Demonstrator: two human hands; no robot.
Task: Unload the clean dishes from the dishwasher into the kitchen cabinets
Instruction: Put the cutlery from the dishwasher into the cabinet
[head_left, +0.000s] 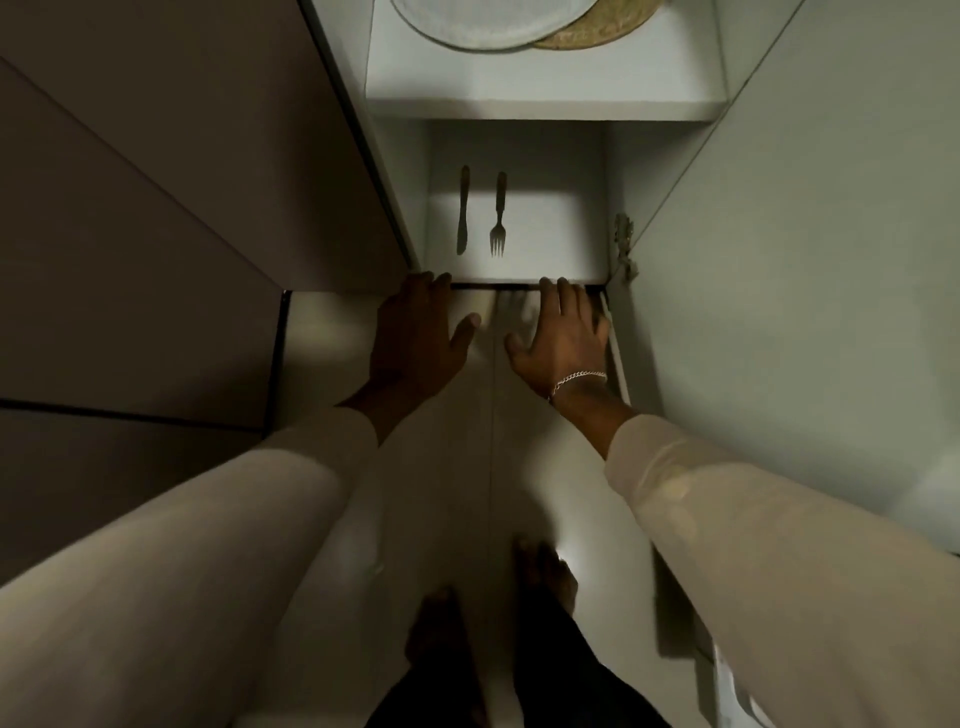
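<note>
A knife and a fork lie side by side on the bottom shelf of an open white cabinet, handles pointing to the back. My left hand hovers just before the shelf's front edge at its left end, fingers straight and holding nothing. My right hand, with a chain bracelet at the wrist, is spread flat by the front edge at the right end, also empty. On the shelf above sits a pale round plate over a woven mat.
The open cabinet door stands at the right with a hinge at its inner edge. Closed cabinet fronts fill the left. Below are the pale floor and my bare feet.
</note>
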